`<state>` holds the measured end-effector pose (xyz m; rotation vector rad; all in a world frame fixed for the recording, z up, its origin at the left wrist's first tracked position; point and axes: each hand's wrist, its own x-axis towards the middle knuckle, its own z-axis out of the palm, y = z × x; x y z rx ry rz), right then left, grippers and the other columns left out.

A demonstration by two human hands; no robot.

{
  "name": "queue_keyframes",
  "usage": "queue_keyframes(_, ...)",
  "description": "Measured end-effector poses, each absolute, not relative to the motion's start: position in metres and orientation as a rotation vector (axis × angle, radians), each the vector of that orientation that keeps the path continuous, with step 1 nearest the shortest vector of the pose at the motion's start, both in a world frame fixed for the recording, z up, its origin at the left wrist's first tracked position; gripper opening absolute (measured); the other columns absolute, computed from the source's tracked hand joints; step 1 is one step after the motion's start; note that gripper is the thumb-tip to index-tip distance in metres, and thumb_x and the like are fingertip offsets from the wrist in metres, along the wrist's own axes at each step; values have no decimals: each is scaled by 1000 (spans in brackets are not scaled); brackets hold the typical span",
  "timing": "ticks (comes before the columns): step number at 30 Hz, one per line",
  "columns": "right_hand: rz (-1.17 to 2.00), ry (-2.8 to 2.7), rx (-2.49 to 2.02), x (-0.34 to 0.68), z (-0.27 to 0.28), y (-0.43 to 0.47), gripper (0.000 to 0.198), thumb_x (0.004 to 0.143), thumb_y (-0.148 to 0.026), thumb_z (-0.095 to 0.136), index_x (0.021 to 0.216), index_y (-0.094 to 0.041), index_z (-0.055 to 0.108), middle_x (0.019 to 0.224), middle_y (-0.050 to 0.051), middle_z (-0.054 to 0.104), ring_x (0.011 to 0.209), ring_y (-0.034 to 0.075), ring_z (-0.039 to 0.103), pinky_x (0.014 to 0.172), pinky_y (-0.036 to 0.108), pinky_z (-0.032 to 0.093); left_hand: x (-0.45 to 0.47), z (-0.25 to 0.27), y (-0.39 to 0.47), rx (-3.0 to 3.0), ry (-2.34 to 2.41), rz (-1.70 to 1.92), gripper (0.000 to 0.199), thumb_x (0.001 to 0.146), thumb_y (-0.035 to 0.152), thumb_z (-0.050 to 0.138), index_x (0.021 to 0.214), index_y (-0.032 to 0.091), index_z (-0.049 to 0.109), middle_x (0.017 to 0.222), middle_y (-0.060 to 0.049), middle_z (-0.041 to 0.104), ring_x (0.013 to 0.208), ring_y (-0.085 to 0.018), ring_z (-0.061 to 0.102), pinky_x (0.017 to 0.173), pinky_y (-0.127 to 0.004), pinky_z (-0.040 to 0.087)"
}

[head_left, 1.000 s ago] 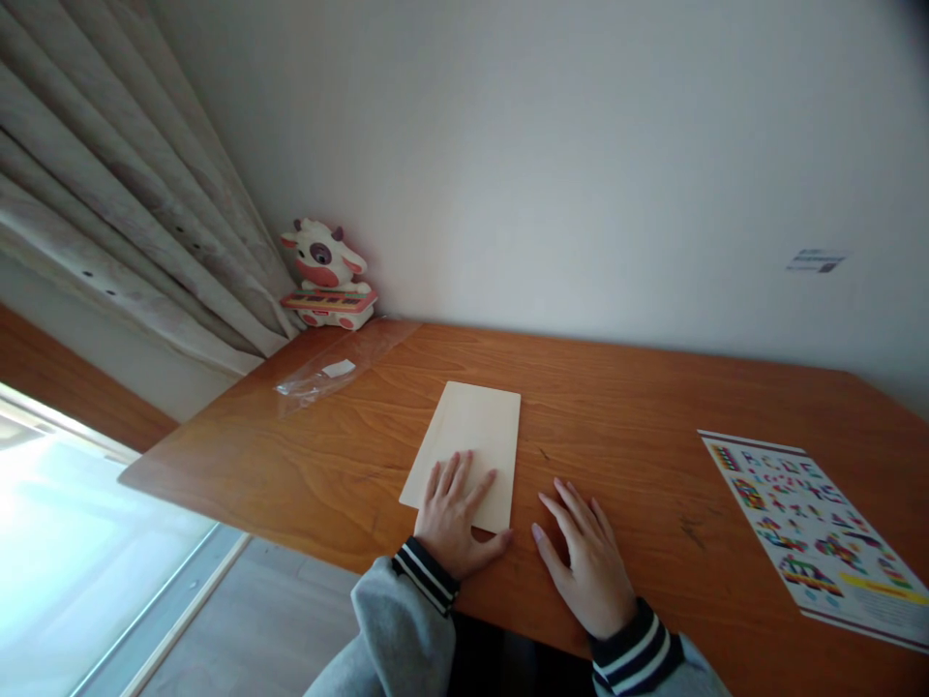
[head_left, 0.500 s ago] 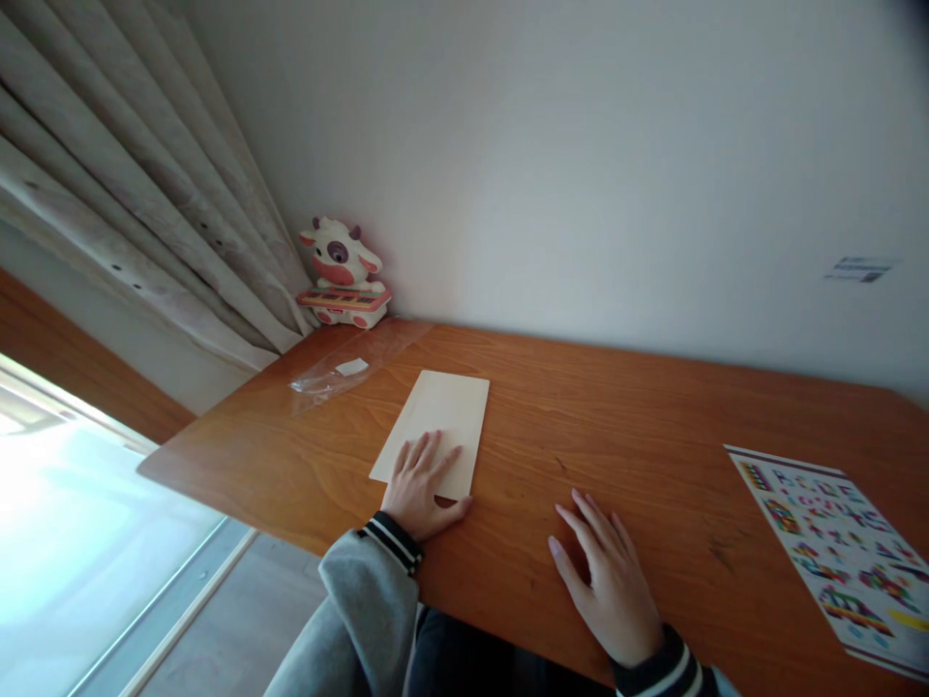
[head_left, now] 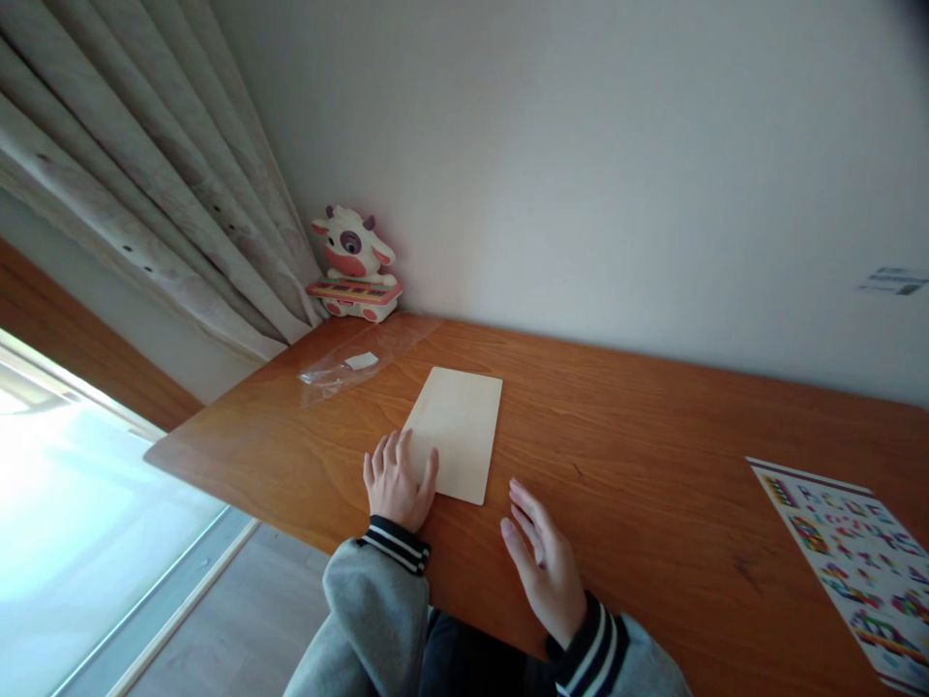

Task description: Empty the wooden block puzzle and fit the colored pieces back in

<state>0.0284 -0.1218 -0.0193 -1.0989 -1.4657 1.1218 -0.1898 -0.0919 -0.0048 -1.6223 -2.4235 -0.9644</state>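
A pale cream rectangular board lies flat on the brown wooden table. My left hand is at the board's lower left corner, its fingers spread and partly over that edge; whether it presses on the board I cannot tell. To the right of the board's near corner is my right hand, apart from it, fingers extended with the thumb away from them and nothing held.
At the back left stands a cow-shaped toy keyboard. In front of it lies a clear plastic bag with a white label. A sheet with colourful pictures rests on the right. A curtain hangs at the left.
My left hand has slid off the middle of the board to its left edge. My right hand has moved left, closer to the board, and turned more on its side. The view has shifted slightly.
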Motion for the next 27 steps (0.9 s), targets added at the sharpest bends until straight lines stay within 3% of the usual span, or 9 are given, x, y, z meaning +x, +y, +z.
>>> queue_keyframes(3,1273,-1295,-1062,0,-23,-112,59,92,-43,58,142,-16,46,149,20,46,137,30,46,111,53,42,-190,-4,-92,-1640,-2440,-982,54,92,53,46,131,17,56,133,-18,60,131,-38,47,113,-62,25)
queue_keyframes(11,1303,-1015,-1133,-30,-25,-83,78,81,-52,65,146,-16,42,155,17,38,144,31,35,118,51,30,-199,-5,-84,-1649,-2475,-968,50,95,51,42,129,16,56,136,-17,58,132,-35,47,114,-58,29)
queue_keyframes(19,1411,-821,-1167,-45,-8,-60,76,76,-49,68,142,-16,49,151,15,44,140,29,42,116,44,34,-201,-6,-78,-1634,-2546,-1007,39,97,43,42,125,20,57,138,-13,58,135,-29,46,118,-54,26)
queue_keyframes(27,1450,-715,-1213,-46,-1,-55,68,79,-43,63,139,-13,50,147,15,50,136,27,48,115,41,37,-206,-9,-77,-1609,-2510,-1192,35,96,42,45,121,20,58,129,-12,63,127,-29,53,113,-52,32)
